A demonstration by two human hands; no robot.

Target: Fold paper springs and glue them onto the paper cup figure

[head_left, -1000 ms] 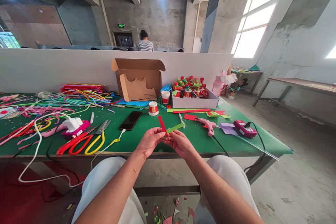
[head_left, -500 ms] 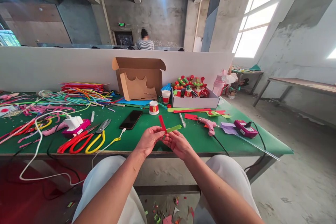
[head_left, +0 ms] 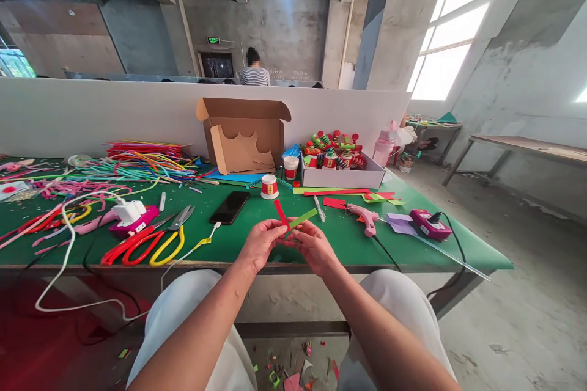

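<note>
A red paper strip [head_left: 280, 212] and a green paper strip [head_left: 302, 219] meet in a V above the table's front edge. My left hand [head_left: 260, 245] pinches them where they join, thumb on the lower end of the red one. At the right, my right hand [head_left: 314, 247] has its fingers closed by the lower end of the green strip, close to my left fingertips. Fingers hide the exact joint. Just beyond stands a red and white paper cup [head_left: 269, 187], with coiled green strips beside it.
Scissors [head_left: 177, 235], a phone [head_left: 229, 207] and pipe cleaners [head_left: 137, 162] lie left. Right are a pink glue gun [head_left: 365, 219], a power socket [head_left: 429, 224] and a white box [head_left: 342, 179] of cup figures. A cardboard box [head_left: 245, 137] stands behind. A person sits far back.
The red strip leans further left, and the green strip is tilted more steeply upward. Both hands stay together in nearly the same place.
</note>
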